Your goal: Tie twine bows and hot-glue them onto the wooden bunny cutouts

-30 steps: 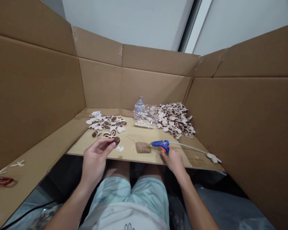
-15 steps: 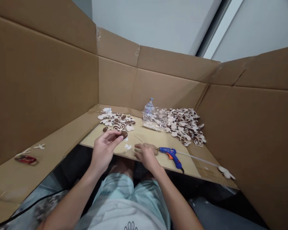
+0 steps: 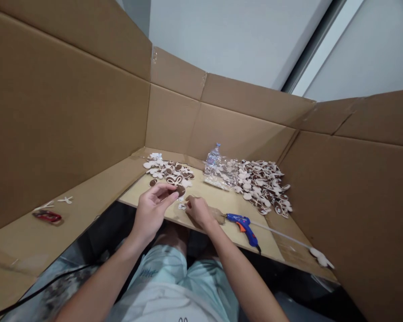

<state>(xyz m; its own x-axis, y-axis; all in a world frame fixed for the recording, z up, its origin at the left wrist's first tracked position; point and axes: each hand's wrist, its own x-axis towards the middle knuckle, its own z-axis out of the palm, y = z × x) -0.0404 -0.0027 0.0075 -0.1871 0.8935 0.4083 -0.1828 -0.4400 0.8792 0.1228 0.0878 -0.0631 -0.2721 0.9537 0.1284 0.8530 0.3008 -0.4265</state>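
Note:
Between thumb and fingers, my left hand (image 3: 156, 206) holds a brown mouse-shaped piece (image 3: 180, 191) with a cream bow on it. My right hand (image 3: 199, 210) is low over the board (image 3: 208, 231), its fingers pressed together beside small white bits (image 3: 182, 206); what its fingertips hold, if anything, is too small to make out. To its right lies a blue glue gun (image 3: 243, 223) with an orange trigger, its nozzle over a brownish patch and a clear glue stick out of its back.
Brown and white pieces (image 3: 169, 169) lie at the back left, a larger heap (image 3: 262, 181) at the back right. Between them stand a bottle (image 3: 214, 155) and a clear bag (image 3: 221, 174). A red cutter (image 3: 47, 216) is at far left. Cardboard walls (image 3: 242, 127) surround the board.
My right hand has moved left, nearer my left hand, and its fingers have closed together. My left hand still holds the brown piece. The view has shifted slightly.

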